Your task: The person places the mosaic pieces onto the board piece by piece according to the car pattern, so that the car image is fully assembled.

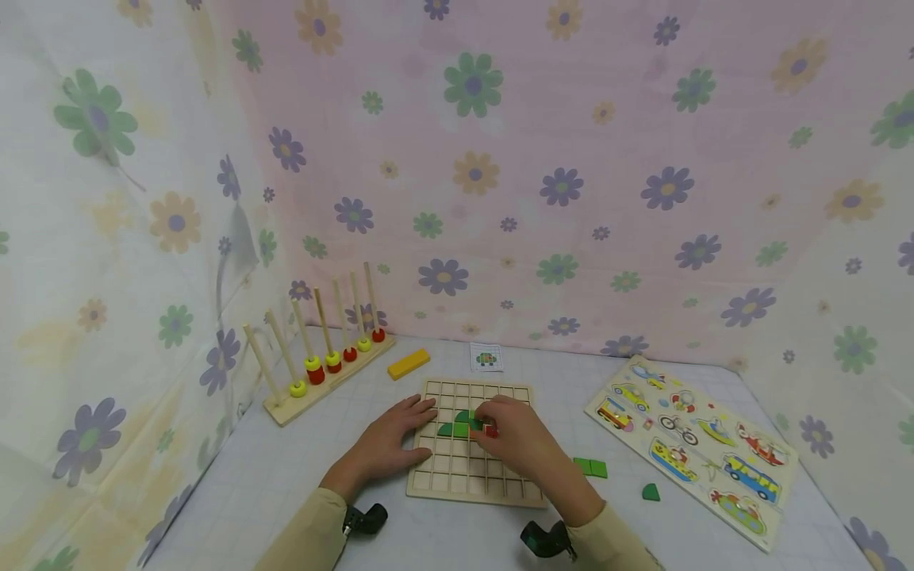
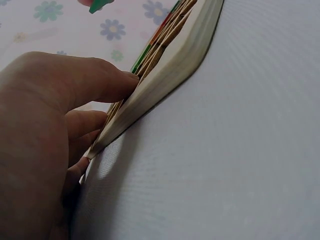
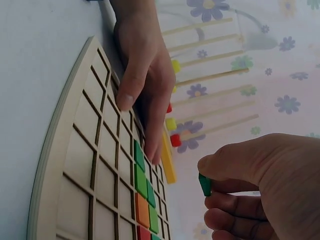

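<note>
Green tile [image 3: 205,185], lower right of right-wrist view, is pinched by right hand [image 3: 267,180]; likely light, stiff, best edge-held. Board [image 1: 474,498] is touched by loosely spread left hand [image 1: 385,440].

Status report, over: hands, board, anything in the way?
Left hand resting at left edge of grid board. Right hand pinching green piece above grid board. Coloured tiles partly fill it. Right hand hides some of it in head view.

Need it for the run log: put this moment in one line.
right grip: pinches green piece over board | left grip: touches board's edge | in board: orange piece, red piece
</note>
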Demonstrator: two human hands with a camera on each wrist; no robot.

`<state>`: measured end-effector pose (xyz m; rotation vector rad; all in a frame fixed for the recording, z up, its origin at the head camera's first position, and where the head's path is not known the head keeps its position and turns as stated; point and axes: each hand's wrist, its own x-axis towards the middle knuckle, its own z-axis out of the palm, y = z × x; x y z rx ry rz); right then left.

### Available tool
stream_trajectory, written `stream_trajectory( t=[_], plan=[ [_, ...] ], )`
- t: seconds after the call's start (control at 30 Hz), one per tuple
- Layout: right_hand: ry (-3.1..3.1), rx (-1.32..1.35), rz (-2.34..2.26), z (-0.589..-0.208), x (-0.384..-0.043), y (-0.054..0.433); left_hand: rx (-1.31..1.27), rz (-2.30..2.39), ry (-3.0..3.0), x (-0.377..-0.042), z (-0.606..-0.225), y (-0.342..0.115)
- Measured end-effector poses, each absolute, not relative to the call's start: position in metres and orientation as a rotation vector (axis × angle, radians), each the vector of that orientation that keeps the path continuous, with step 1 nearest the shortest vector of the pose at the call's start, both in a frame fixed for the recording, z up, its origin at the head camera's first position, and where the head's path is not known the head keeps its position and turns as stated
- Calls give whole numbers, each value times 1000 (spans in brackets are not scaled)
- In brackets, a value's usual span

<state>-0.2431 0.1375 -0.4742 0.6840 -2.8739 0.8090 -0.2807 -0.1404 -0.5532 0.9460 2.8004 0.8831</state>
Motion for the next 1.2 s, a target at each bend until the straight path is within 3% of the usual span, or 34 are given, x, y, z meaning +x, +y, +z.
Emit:
stream_trajectory(
  t=[1.2],
  plan=[
    [-2906, 768, 783, -501, -252, 97, 970, 915, 2787, -281, -552, -142]
  ],
)
